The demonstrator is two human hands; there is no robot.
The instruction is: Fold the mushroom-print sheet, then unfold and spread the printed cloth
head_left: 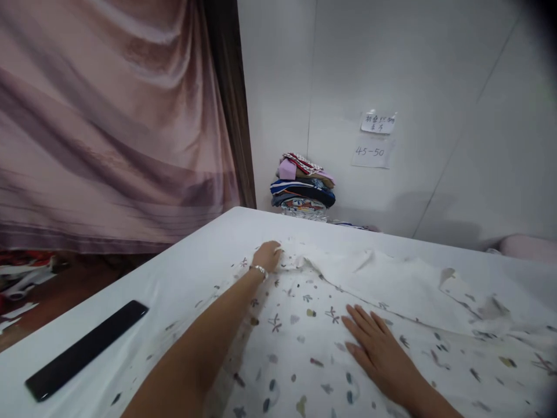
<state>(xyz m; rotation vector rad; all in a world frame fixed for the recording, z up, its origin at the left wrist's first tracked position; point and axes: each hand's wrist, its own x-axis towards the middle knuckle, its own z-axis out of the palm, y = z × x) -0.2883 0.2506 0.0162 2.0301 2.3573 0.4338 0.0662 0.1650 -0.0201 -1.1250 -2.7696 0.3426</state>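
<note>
A white cloth [313,348] printed with small starfish and shell-like shapes is spread over the white table, its far part turned back to show a plain white side [391,278]. My left hand [268,255], with a bracelet at the wrist, reaches to the far left part of the cloth. Its fingers are curled closed on the fabric there, with the fingertips partly hidden. Nearer and to the right, my right hand [376,348] lies flat on the printed side, fingers stretched out and holding nothing.
A long black flat bar [89,348] lies on the table [209,238] at the left. Folded textiles [303,186] are stacked beyond the far edge, against a wall with paper notes [373,152]. A pink curtain [108,128] hangs at the left.
</note>
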